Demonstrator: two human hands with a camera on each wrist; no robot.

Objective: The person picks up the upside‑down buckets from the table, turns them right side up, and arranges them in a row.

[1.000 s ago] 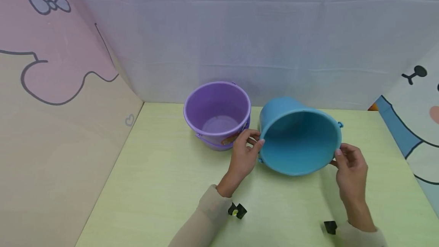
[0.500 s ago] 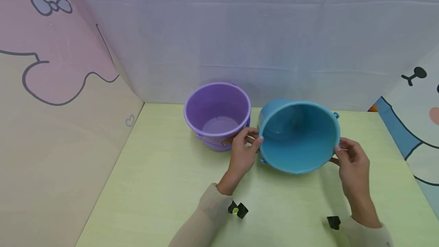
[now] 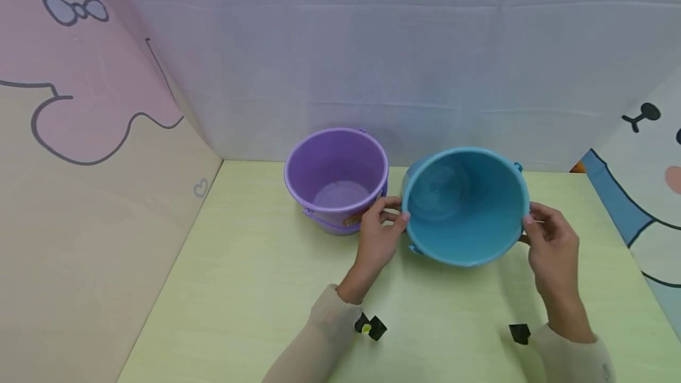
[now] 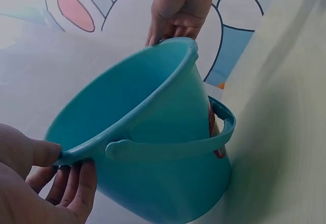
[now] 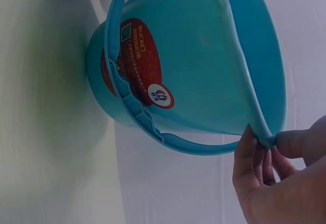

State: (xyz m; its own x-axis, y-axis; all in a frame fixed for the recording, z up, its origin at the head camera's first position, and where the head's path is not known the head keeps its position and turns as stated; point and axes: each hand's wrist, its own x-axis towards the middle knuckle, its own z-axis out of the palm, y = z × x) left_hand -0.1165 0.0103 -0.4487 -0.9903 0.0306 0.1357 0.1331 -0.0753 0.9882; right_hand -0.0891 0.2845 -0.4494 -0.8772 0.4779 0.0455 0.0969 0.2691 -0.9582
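A blue plastic bucket point(image 3: 468, 211) is tilted with its mouth toward me, on the right half of the table. My left hand point(image 3: 379, 241) pinches its rim on the left side, thumb inside and fingers outside. On the opposite side my right hand point(image 3: 553, 253) pinches the rim the same way. In the left wrist view the bucket's handle point(image 4: 178, 147) hangs along the outer wall. A red oval label point(image 5: 140, 61) shows on that wall in the right wrist view. Just left of the blue bucket, a purple bucket point(image 3: 340, 217) stands upright, its inside bare.
The pale green table point(image 3: 239, 288) runs back to a grey-white cloth wall point(image 3: 372, 46). Panels with cartoon drawings stand at the left point(image 3: 106, 223) and right point(image 3: 654, 194). Small black patches point(image 3: 370, 327) show beside the sleeves.
The blue bucket has tipped back toward upright and turned slightly, so more of its inside bottom shows. My right hand has risen a little with the rim; the purple bucket stays put.
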